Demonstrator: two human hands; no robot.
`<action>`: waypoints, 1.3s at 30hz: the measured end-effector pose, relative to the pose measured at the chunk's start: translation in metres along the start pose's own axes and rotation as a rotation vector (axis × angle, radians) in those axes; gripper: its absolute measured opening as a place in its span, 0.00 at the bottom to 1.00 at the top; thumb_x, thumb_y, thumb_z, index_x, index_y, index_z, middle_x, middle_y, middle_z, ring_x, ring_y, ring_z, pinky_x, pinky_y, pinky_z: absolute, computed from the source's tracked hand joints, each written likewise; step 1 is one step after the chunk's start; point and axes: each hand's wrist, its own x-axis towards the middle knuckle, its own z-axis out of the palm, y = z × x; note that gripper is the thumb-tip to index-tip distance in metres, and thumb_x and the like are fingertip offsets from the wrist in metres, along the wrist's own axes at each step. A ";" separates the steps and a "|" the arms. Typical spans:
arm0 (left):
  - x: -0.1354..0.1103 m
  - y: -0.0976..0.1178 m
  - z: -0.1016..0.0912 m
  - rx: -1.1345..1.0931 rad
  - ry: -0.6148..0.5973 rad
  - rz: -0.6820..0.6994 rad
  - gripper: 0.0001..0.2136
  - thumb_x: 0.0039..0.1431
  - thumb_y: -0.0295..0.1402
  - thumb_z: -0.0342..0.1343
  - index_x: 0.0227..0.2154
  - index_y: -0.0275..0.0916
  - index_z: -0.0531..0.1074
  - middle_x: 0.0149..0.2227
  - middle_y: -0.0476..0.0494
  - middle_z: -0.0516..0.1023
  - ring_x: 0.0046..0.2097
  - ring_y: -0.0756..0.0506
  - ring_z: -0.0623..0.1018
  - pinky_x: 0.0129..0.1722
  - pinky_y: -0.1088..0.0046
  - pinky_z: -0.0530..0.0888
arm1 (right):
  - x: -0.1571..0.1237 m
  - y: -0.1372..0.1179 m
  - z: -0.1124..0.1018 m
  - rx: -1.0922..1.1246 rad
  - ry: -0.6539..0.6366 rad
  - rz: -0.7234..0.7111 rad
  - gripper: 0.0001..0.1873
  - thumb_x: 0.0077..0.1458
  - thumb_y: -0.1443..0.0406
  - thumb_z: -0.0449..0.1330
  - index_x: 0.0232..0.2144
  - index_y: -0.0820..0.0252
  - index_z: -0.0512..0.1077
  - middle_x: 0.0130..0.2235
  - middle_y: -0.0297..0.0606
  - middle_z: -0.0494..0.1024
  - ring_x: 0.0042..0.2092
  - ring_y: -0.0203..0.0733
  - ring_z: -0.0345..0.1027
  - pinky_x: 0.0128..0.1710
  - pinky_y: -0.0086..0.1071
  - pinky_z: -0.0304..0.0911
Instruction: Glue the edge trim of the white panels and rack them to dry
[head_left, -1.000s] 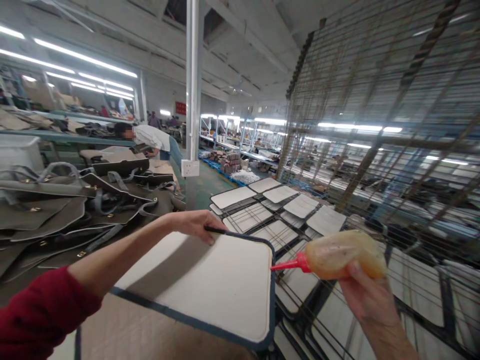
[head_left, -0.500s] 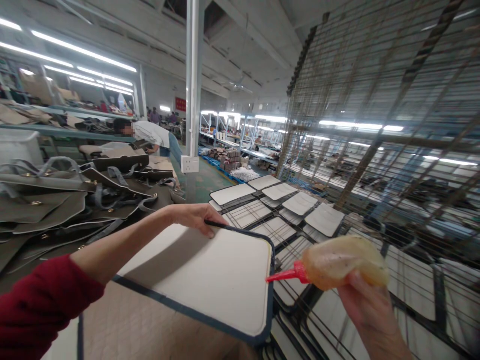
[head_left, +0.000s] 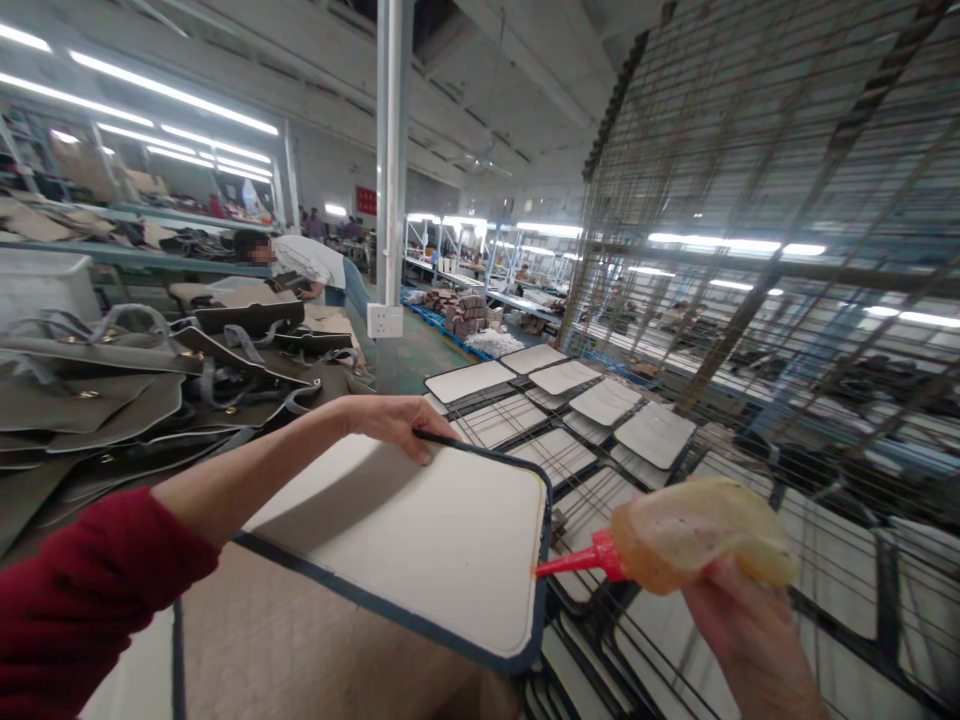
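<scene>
My left hand grips the far edge of a cream panel with a dark blue border, thumb on top and the other fingers hidden beneath. My right hand is wrapped round a squeeze bottle of yellowish, amber-looking liquid, tipped on its side. Its red nozzle points left, with the tip at the panel's right edge. Along that edge runs a thin yellowish line, near the border. Below the panel lies a tan, quilted-looking surface.
Similar cream panels lie in rows on a wire rack ahead and right. An upright wire rack rises at right. Dark bags are piled at left. Beyond, a metal post stands near a person bending over.
The nozzle tip has moved a little nearer to me along the panel's right edge. The view has shifted slightly. Both hands keep their holds.
</scene>
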 end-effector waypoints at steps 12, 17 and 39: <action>-0.002 0.009 0.002 -0.030 0.017 -0.030 0.23 0.41 0.36 0.72 0.44 0.35 0.81 0.38 0.44 0.83 0.38 0.41 0.78 0.41 0.73 0.74 | -0.007 0.003 -0.005 0.028 -0.014 0.053 0.49 0.25 0.53 0.77 0.54 0.51 0.69 0.47 0.46 0.77 0.48 0.58 0.72 0.48 0.51 0.68; -0.003 0.006 0.000 -0.034 0.030 -0.046 0.23 0.41 0.35 0.72 0.43 0.34 0.81 0.38 0.44 0.83 0.38 0.41 0.78 0.40 0.73 0.75 | -0.008 0.008 -0.011 0.003 -0.045 0.075 0.47 0.28 0.53 0.77 0.54 0.50 0.69 0.47 0.46 0.78 0.47 0.57 0.73 0.48 0.49 0.69; -0.010 -0.002 -0.002 -0.102 0.084 -0.089 0.21 0.42 0.33 0.71 0.43 0.34 0.81 0.38 0.43 0.83 0.37 0.42 0.79 0.40 0.73 0.75 | -0.012 0.012 -0.007 0.030 -0.029 0.042 0.42 0.29 0.53 0.76 0.50 0.51 0.72 0.45 0.44 0.79 0.41 0.54 0.75 0.31 0.39 0.74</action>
